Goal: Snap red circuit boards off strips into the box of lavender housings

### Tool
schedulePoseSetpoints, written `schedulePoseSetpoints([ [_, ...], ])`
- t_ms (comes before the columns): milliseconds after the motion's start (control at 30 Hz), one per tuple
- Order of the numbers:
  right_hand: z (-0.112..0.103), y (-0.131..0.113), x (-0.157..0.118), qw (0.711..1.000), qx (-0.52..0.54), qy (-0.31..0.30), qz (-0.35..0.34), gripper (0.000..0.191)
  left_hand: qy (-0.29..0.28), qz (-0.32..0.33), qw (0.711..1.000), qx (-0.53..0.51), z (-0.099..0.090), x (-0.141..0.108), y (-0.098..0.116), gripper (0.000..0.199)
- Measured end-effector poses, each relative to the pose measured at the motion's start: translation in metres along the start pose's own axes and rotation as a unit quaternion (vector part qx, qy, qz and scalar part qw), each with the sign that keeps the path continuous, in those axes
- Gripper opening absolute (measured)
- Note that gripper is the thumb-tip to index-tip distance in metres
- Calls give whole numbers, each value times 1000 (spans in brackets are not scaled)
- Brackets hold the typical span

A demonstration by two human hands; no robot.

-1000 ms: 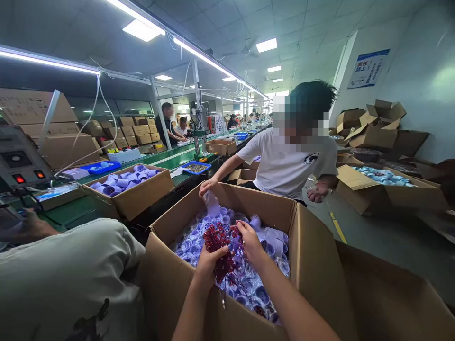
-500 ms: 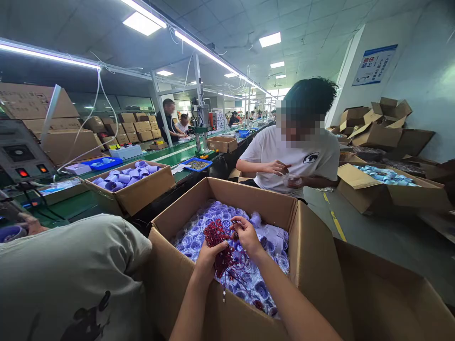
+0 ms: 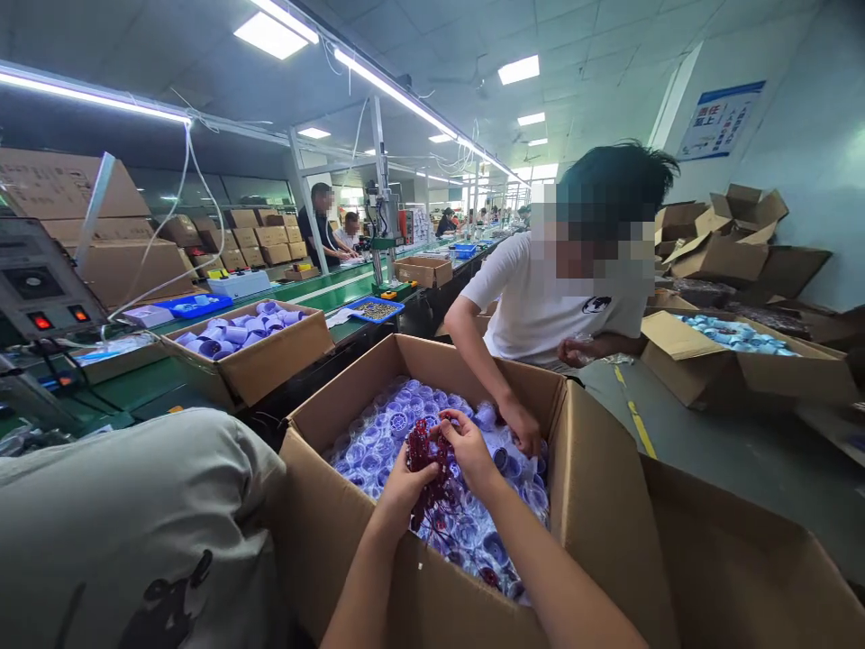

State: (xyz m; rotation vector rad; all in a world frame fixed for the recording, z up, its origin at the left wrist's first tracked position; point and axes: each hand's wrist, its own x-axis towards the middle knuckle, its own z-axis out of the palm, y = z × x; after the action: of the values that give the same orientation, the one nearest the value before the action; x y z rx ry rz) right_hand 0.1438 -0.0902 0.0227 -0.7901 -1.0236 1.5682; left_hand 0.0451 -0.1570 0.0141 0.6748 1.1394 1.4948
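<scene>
My left hand (image 3: 402, 494) is closed around a bundle of small dark red boards with thin wires (image 3: 422, 460), held above a large cardboard box (image 3: 466, 356). Thumb and fingers of my right hand (image 3: 471, 455) pinch at the upper right of this bundle, on a red wired board (image 3: 446, 431) partly hidden by the fingers. Loose wires hang below my hands. Under them the box is filled with light purple plastic cups (image 3: 371, 455), many in clear wrap. A few red pieces (image 3: 489, 575) lie among the cups near the front wall.
Across the box a co-worker in a white shirt leans in, one hand (image 3: 520, 424) among the cups at the right. Another person's grey-clad body (image 3: 135, 523) is close at my left. Purple cups fill a carton (image 3: 284, 347) by the green conveyor. Light blue parts fill another carton (image 3: 696, 370).
The co-worker has leaned forward and reached one hand into the box. My left hand has turned the red bundle and shifted slightly right; my right hand stays beside it.
</scene>
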Motion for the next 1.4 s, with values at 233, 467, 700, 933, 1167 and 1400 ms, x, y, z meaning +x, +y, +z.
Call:
schedulePoseSetpoints([
  [233,1,-3,0,995,56,74,-41,43,-58,-10,998,-7,5,-6,2,64],
  [467,7,1,-3,985,-39,135,-99,33,-65,-8,998,-3,10,-6,4,63],
  [700,2,1,1,981,-91,125,-116,38,54,24,998,22,11,-1,1,53],
  [933,-5,3,1,987,-147,13,-71,41,60,84,994,33,13,-8,4,41],
  [1167,5,5,-6,995,-43,-87,22,48,84,130,986,63,6,-5,-5,31],
  [1400,12,10,-13,990,-121,6,-72,23,94,110,988,50,8,-6,-2,35],
])
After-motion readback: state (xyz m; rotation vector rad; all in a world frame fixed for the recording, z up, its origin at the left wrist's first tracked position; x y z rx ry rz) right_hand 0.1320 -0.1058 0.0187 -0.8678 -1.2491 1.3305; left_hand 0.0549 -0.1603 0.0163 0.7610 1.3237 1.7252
